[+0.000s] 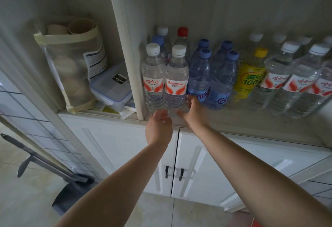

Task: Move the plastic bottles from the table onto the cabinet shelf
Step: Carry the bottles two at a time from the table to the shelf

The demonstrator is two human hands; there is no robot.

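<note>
Two clear bottles [164,81] with white caps and red labels stand upright, side by side and touching, at the front left of the cabinet shelf [233,120]. Left hand [159,127] and right hand [193,111] are at their bases with relaxed, spread fingers, gripping nothing. Behind and rightward stand four blue-capped bottles [212,75] and one yellow bottle [250,75].

clear bottles [164,82] upright, on cabinet shelf [233,118]

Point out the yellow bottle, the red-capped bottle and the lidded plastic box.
yellow bottle [248,81]: head view, on its printed label.
red-capped bottle [182,31]: head view, on the red cap.
plastic box [109,84]: head view, on the clear lid.
</note>
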